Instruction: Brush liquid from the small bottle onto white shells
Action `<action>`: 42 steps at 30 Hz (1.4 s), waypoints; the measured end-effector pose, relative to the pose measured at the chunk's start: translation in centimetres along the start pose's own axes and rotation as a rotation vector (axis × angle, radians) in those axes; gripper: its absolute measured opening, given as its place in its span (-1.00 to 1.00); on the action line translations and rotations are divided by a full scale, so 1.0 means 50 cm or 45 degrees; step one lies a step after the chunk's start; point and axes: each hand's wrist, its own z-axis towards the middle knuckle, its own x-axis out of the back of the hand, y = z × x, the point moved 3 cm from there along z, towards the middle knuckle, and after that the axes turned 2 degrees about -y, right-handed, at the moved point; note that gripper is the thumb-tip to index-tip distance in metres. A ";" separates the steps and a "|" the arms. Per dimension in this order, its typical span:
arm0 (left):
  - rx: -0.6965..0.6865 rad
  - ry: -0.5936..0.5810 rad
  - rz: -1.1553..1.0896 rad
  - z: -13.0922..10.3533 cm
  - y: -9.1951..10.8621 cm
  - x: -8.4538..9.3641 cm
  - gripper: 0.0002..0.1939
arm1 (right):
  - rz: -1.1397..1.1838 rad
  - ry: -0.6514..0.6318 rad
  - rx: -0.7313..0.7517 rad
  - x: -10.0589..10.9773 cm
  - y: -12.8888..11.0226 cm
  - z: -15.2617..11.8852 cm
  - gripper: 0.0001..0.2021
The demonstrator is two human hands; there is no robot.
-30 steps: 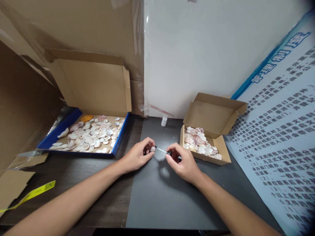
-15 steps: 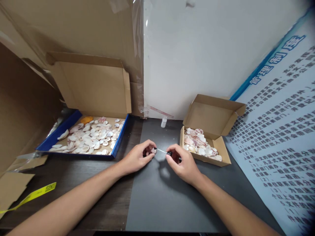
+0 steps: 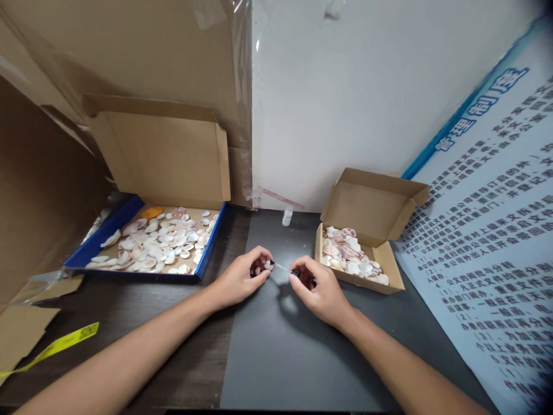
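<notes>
Pinched in the fingers of my left hand [image 3: 248, 274] is a small striped seashell [image 3: 269, 265], partly covered by the fingertips. My right hand [image 3: 320, 287] is closed on the black cap [image 3: 295, 272] of a small brush applicator. Its thin pale stem [image 3: 281, 266] points left, and the tip is at or very near the shell; whether they touch I cannot tell. Beyond both hands, a small clear bottle [image 3: 287, 217] with a whitish label stands upright by the wall.
On the left, an open blue-sided cardboard box [image 3: 210, 245] holds many pale shells [image 3: 159, 242]. A smaller open cardboard box [image 3: 393, 262] with larger shells [image 3: 345, 245] sits right of my right hand. A yellow strip [image 3: 64, 344] lies front left; a printed poster [image 3: 484, 230] borders the right.
Both hands stay nearly in place. The brush cap has shifted slightly left and down, and the shell has turned a little in my left fingers.
</notes>
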 end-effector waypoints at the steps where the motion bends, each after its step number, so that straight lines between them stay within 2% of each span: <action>1: -0.001 -0.001 -0.004 0.000 0.000 0.000 -0.82 | 0.009 -0.002 0.002 0.000 0.000 0.000 -0.91; 4: -0.007 0.008 0.005 0.001 0.000 -0.001 -0.84 | 0.030 -0.055 0.026 -0.002 -0.002 -0.001 -0.88; 8: -0.011 0.038 0.028 0.001 -0.002 0.000 -0.85 | 0.006 -0.007 -0.018 0.001 -0.001 0.000 -0.89; 11: -0.012 0.037 0.059 0.001 -0.003 0.001 -0.86 | 0.015 -0.054 0.001 -0.001 -0.002 0.000 -0.88; 16: -0.005 0.035 0.090 0.000 0.002 0.002 -0.88 | -0.005 0.025 -0.016 0.002 -0.001 0.000 -0.91; 20: -0.004 0.022 0.106 -0.001 0.002 0.002 -0.88 | 0.009 -0.057 0.007 -0.001 -0.002 0.000 -0.87; 31: -0.003 0.061 0.061 -0.001 -0.002 0.006 -0.83 | 0.003 -0.129 -0.145 -0.011 0.018 0.003 -0.83; 34: 0.003 0.063 0.145 -0.001 -0.003 0.008 -0.83 | 0.054 -0.119 -0.164 -0.013 0.021 0.004 -0.78; 38: -0.062 0.053 0.358 -0.002 0.000 0.012 -0.87 | -0.070 -0.124 -0.144 -0.012 0.020 0.007 -0.75; 42: -0.096 -0.002 0.449 -0.004 0.004 0.014 -0.87 | -0.184 -0.060 -0.038 -0.011 0.021 0.006 -0.78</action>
